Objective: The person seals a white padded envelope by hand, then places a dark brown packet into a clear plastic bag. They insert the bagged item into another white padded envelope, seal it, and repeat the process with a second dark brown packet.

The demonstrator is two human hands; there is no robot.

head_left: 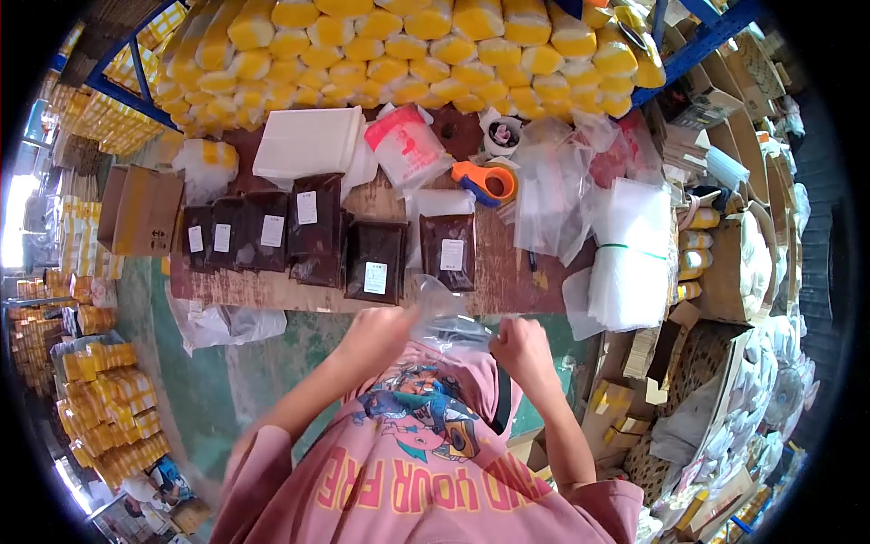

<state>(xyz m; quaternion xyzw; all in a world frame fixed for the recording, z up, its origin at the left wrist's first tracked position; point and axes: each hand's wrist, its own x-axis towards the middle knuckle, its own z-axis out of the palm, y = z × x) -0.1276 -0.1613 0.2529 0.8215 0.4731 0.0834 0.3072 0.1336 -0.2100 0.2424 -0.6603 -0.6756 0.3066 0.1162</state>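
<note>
A clear plastic bag [446, 313] is stretched between my two hands, over the table's front edge and close to my shirt. My left hand [385, 332] is closed on the bag's left side. On the other side, my right hand [524, 346] is in a fist with its fingers pressed together at the bag's right end. Just beyond the bag lies a dark brown filled pouch [448, 252] with a white label. Left of it sits another labelled dark pouch [375, 261], then a row of similar pouches [314, 227] reaching the table's left side.
An orange and blue tape dispenser [489, 184] stands mid-table [494, 272]. Behind are a red-and-white bag [408, 150] and white sheets [304, 145]. Clear bags [553, 186] and a tied stack of plastic sleeves [628, 258] lie right. A cardboard box [136, 210] stands left; yellow-white rolls [408, 54] line the back.
</note>
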